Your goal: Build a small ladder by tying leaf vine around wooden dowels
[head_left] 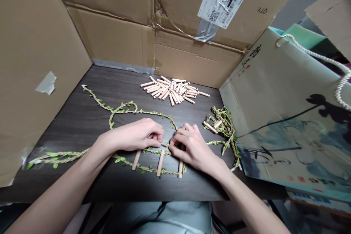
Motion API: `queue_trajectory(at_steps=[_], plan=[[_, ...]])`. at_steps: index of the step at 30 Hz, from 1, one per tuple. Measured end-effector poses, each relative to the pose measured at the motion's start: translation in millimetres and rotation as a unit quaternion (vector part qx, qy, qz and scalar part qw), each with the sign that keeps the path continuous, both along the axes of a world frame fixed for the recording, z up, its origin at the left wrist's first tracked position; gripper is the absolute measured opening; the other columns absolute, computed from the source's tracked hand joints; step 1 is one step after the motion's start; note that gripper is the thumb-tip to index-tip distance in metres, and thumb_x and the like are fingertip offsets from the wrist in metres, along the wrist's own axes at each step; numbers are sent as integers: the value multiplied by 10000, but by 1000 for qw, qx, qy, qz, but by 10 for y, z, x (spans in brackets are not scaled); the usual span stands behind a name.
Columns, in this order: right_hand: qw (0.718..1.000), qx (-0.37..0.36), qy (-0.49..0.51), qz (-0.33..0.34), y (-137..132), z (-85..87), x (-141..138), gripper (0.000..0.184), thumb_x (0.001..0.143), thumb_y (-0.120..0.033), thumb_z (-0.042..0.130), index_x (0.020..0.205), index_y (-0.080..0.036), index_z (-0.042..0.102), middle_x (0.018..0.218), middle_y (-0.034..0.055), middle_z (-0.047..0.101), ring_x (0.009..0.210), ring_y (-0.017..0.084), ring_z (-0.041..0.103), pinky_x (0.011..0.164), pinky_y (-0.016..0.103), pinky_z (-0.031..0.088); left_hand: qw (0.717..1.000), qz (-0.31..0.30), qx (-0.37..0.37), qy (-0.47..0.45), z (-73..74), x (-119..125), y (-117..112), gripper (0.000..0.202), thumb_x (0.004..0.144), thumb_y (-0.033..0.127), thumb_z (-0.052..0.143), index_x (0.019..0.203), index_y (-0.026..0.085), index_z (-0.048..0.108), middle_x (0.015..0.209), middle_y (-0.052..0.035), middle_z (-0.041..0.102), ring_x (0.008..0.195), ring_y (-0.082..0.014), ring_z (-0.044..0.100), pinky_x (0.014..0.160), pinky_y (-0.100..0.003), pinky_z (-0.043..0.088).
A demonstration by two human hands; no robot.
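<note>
My left hand (pixel 149 134) pinches a braided cord with small green leaves, just above a little rope ladder. Close to its right, my right hand (pixel 189 146) is closed on the same leafy cord (pixel 165 144), its fingers curled. A short stretch of cord shows between the two hands. Below them lies the ladder, with wooden rungs (pixel 160 163) set between two leafy cords (pixel 149 169). The right rung is partly covered by my right hand. A long free length of the cord (pixel 149 112) curves away over the table behind my hands.
Several loose wooden sticks with end holes (pixel 175 89) lie piled at the back. A bundle of leafy cord (pixel 226 124) with small rungs rests at right, beside a paper bag (pixel 287 124). Cardboard walls (pixel 117 40) enclose the dark table (pixel 131 190) at the back and left.
</note>
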State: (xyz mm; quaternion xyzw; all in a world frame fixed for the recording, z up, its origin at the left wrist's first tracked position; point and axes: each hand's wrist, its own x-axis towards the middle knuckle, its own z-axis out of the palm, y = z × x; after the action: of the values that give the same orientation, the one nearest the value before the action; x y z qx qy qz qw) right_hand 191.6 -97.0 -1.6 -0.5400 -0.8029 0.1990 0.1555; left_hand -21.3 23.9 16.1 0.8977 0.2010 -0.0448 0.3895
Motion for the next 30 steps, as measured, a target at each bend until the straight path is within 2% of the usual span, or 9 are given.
queue_trajectory(at_steps=[6,11,15,22,30], plan=[[1000,17,-8,-5,-2,-34,-2,140,1009,-241,639,883,-195,679,859,18,680,905,202,481,797,343,267,1000,2,-27,0,5,4,14,162,913,258,702,775,175,682,725,33,616,679,-120,526,645,-215,357],[999,24,20,-17,-20,-68,-19,118,990,-235,665,880,-195,671,859,7,686,911,196,495,797,334,271,999,37,-26,19,10,33,-29,153,898,318,706,829,186,738,709,25,649,664,-123,550,632,-209,373],[999,31,28,-23,-21,-96,-38,114,985,-237,670,880,-195,676,869,10,696,914,196,502,800,337,271,999,22,-22,-7,6,42,-42,216,942,351,652,863,185,765,739,7,670,674,-126,563,649,-213,371],[999,29,12,-11,-3,-88,-29,121,993,-248,654,888,-199,689,880,13,697,919,199,501,805,344,279,999,-8,-30,-13,3,28,8,318,975,405,608,827,157,739,690,11,648,637,-123,535,627,-218,355],[1000,29,-4,-3,3,-67,15,156,1014,-273,633,897,-193,697,863,18,682,928,201,492,816,349,284,999,-2,-37,-1,32,43,1,346,972,426,594,765,153,642,647,33,564,603,-110,468,588,-219,320]])
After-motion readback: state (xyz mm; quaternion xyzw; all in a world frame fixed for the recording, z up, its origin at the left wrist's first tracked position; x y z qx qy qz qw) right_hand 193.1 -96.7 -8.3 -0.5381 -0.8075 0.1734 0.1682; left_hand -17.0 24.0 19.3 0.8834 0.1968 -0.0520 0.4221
